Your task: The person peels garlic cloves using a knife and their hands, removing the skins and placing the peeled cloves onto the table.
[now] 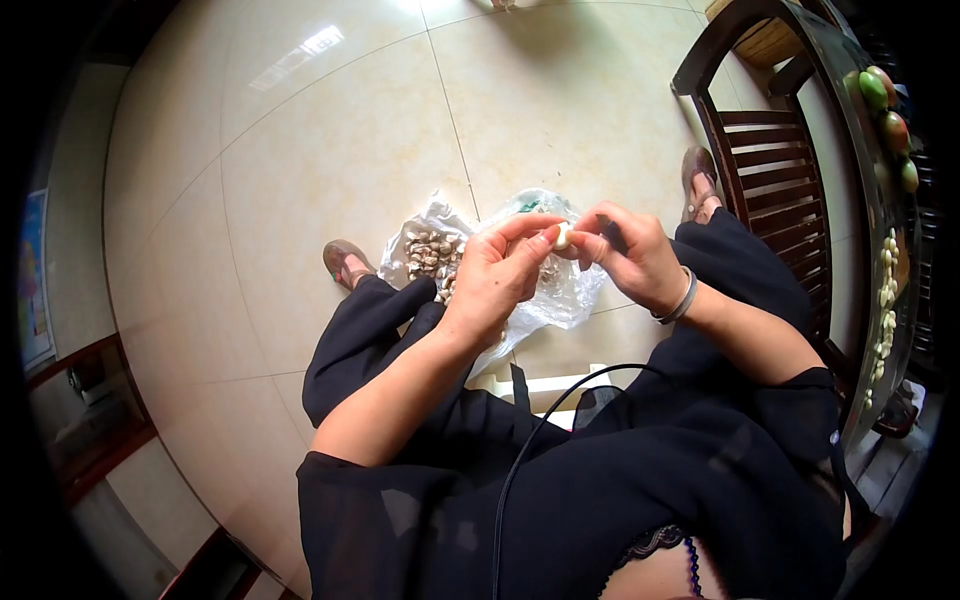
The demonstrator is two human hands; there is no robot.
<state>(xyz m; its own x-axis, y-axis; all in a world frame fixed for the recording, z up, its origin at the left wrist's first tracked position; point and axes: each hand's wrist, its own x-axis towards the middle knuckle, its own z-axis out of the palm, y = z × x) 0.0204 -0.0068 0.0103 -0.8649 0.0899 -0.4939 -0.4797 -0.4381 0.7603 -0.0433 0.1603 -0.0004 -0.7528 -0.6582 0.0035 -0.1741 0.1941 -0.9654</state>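
Observation:
A small whitish piece (563, 236), like a garlic clove, is pinched between the fingertips of both hands. My left hand (497, 277) holds it from the left with thumb and forefinger, and my right hand (630, 257), with a bracelet at the wrist, grips it from the right. Below the hands, white plastic bags (575, 300) lie spread on the floor between the feet. Many brownish-white cloves (432, 254) rest on the left bag. The hands hide part of the bags.
A dark wooden chair (770, 165) stands at the right. Beyond it, a table edge holds green and reddish fruits (893, 132) and a row of pale cloves (887, 290). A black cable (520, 455) crosses my lap. Tiled floor (330, 150) lies ahead.

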